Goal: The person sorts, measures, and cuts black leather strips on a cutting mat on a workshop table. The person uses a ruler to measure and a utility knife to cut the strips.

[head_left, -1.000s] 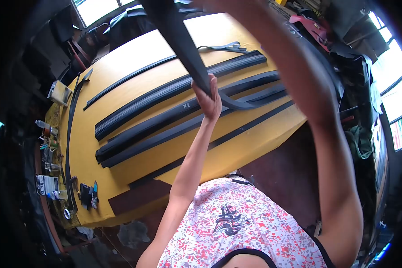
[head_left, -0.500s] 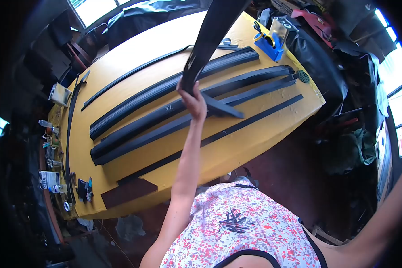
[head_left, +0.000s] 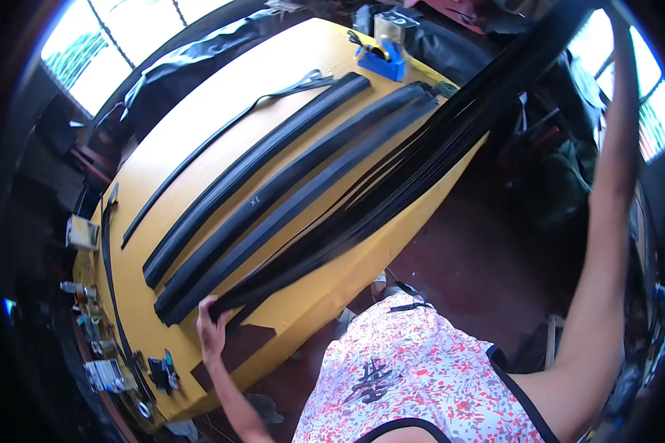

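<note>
Seemingly in left hand (head_left: 212, 330), black strips (head_left: 369, 210)

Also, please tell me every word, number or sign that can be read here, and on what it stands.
"X" and a second character, perhaps "XL" upside down: pale mark on a black bundle.
Dark sign on the shirt: cannot be read.
White label and other print: too small or blurred.

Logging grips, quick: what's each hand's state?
Left hand: holding one end of the black strips.
Right hand: out of view, grip can't be told.
</note>
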Demonstrator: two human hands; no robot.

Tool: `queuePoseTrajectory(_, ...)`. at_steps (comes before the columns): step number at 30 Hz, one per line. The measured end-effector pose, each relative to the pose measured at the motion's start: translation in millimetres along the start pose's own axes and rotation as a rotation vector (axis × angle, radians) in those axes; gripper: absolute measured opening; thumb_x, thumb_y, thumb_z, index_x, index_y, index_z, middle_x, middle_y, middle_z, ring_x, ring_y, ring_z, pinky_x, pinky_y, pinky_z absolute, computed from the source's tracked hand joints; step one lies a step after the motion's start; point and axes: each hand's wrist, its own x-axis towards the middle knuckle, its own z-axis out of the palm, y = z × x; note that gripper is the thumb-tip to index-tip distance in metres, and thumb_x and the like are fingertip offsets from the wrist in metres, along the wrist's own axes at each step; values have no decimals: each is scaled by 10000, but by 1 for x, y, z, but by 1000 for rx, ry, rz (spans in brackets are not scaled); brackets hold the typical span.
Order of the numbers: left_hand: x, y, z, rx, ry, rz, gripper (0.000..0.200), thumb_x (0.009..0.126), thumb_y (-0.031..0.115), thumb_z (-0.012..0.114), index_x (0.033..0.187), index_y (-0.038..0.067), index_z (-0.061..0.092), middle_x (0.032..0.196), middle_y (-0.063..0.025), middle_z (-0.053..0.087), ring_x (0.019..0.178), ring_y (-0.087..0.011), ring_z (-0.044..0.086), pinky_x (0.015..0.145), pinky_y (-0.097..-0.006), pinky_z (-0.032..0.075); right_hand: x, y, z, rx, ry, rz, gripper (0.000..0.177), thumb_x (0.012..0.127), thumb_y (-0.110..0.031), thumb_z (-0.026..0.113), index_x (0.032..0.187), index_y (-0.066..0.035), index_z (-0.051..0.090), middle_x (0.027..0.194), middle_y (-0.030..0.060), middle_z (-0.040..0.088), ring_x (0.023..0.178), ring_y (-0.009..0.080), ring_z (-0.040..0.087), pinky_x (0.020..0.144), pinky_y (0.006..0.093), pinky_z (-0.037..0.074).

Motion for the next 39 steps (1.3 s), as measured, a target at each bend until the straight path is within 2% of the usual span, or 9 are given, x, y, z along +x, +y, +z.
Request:
queuePoseTrajectory(4, -43, -14, -54, -63, -294, -429, 358, 790, 80, 779, 1063, -5, 562, 807, -104, 647, 771, -178, 639, 725, -308, 506, -58, 108, -110, -67, 217, 310, 468, 1018, -479, 479, 809, -83, 616, 660, 69, 606, 565, 201, 566, 596, 340, 509)
queuePoseTrajectory(12, -64, -60, -63, 162, -711, -532, 453, 743, 254, 820, 1059, -11, 633, 909, -151, 667, 860, -263, 642, 787, -367, 504, -299, 320, -162, 33, 277, 773, 480, 926, -542, 628, 802, -85, 547, 659, 48, 588, 520, 179, 582, 512, 342, 498)
queuePoseTrajectory(13, -64, -66, -54, 183, -740, -528, 469, 744, 271, 814, 1079, -10, 646, 953, -162, 670, 910, -275, 641, 824, -370, 499, -313, 362, -189, -35, 142, 778, 494, 905, -564, 650, 853, -75, 600, 772, 50, 638, 707, 173, 630, 732, 354, 531)
queuePoseTrajectory(14, -58, -66, -46, 205, -771, -524, 486, 745, 288, 808, 1099, -9, 658, 996, -173, 673, 961, -287, 639, 860, -374, 493, -323, 382, -187, -212, 373, 853, 505, 895, -579, 657, 925, -75, 660, 984, 52, 672, 967, 167, 595, 992, 388, 424)
queuePoseTrajectory(16, -47, -64, -34, 215, -835, -670, 464, 754, 284, 785, 1097, -10, 678, 1022, -162, 691, 973, -273, 645, 886, -361, 485, -338, 382, -196, -318, 276, 846, 521, 888, -589, 661, 995, -81, 694, 1159, 43, 646, 1126, 162, 514, 1107, 406, 286)
queuePoseTrajectory(26, -31, -63, 26, 32, -736, -974, 362, 761, 174, 813, 1013, 2, 620, 873, -95, 662, 835, -180, 617, 800, -321, 495, -316, 466, -284, -435, 300, 1015, 671, 864, -447, 758, 1319, -3, 544, 1290, 113, 597, 1211, 232, 522, 1041, 390, 383)
queuePoseTrajectory(31, -59, -94, 43, 74, -588, -849, 322, 750, 152, 785, 936, 4, 568, 834, -61, 602, 794, -165, 583, 764, -321, 491, -300, 459, -288, -564, 256, 981, 620, 814, -370, 825, 1196, 72, 617, 1199, 159, 659, 1118, 233, 591, 979, 370, 433)
queuePoseTrajectory(34, -53, -64, 48, 339, -558, -670, 363, 760, 265, 758, 990, 13, 631, 1045, -166, 597, 1007, -333, 577, 910, -418, 461, -295, 478, -309, -763, 113, 940, 645, 754, -397, 865, 1126, 84, 650, 1071, 145, 698, 970, 231, 643, 869, 352, 488)
queuePoseTrajectory(39, -51, -31, 62, 287, -464, -582, 411, 779, 261, 744, 1111, 42, 646, 1121, -168, 597, 1119, -357, 558, 977, -433, 444, -283, 422, -276, -1502, -127, 843, 852, 792, -601, 728, 1305, 44, 512, 1323, 250, 555, 1178, 375, 586, 980, 464, 479)
